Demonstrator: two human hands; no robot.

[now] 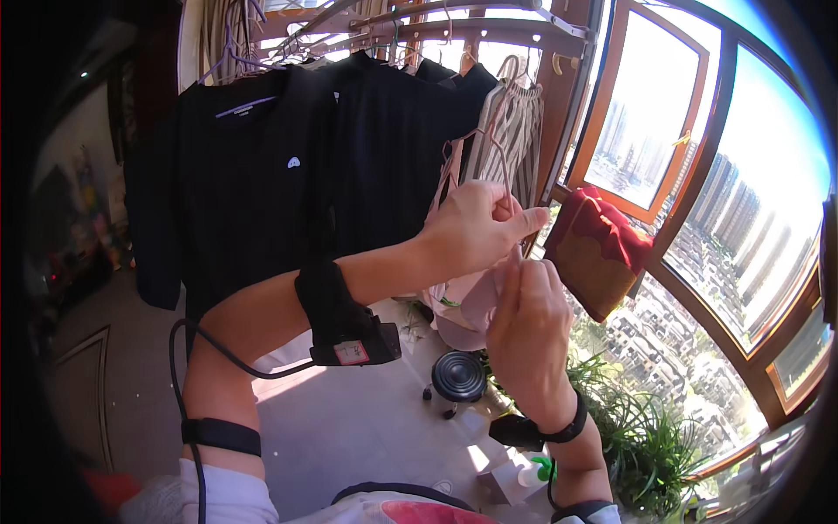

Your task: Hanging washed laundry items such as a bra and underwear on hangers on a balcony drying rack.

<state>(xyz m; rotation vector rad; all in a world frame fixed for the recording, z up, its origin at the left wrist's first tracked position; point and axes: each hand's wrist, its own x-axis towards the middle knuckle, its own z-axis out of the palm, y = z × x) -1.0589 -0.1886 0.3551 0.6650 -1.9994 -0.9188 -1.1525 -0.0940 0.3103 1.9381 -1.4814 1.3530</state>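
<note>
A pale pink bra (458, 324) hangs near the picture's middle on a thin pinkish clothes hanger (504, 154). My left hand (474, 226) is closed around the lower end of the hanger and a strap. Just below it, my right hand (531, 314) pinches the bra's strap or edge between thumb and fingers; the exact part is hidden by the fingers. Behind my left forearm hangs a black long-sleeved top (255, 190) on a purple hanger. More dark tops (399, 144) and a striped garment with a gathered waist (507, 131) hang beside it on the rack.
The drying rack's rail (452, 10) runs across the top. To the right are an open window (638, 111) and a red and brown cloth (599, 252). Below stand a black round stool on casters (458, 375), green potted plants (648, 439) and a box (507, 481) by a green-topped bottle (533, 473).
</note>
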